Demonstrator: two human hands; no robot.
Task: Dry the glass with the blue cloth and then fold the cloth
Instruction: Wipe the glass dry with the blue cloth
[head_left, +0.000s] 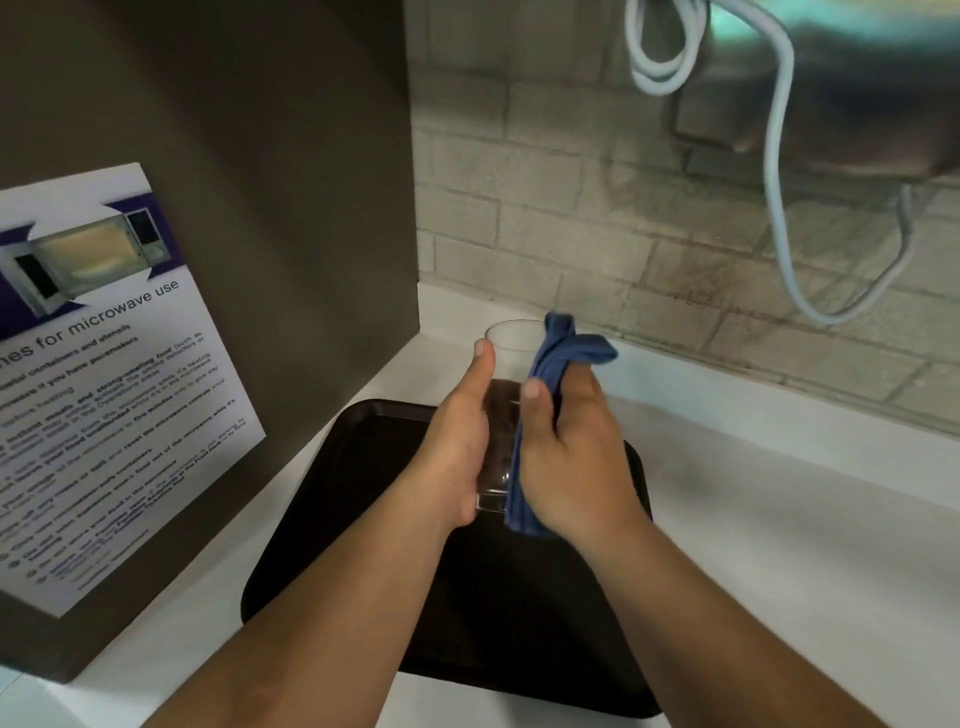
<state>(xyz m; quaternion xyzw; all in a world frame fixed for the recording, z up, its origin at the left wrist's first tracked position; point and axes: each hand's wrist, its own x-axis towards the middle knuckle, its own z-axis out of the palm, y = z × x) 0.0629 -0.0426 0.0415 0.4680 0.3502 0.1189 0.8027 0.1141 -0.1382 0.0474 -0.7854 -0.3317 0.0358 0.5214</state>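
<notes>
A clear drinking glass (511, 340) is held upright above the black tray, its mouth at the top. My left hand (460, 447) wraps the glass's left side, thumb up near the rim. My right hand (569, 457) presses the bunched blue cloth (563, 353) against the glass's right side. The cloth runs from the rim down past the glass's base, where a strip hangs under my palm. The lower part of the glass is mostly hidden between the two hands.
A black tray (374, 545) lies on the white counter (779, 519) under my forearms. A dark panel with a microwave-use notice (104, 384) stands at the left. Tiled wall behind; a white cable (779, 171) hangs at the upper right.
</notes>
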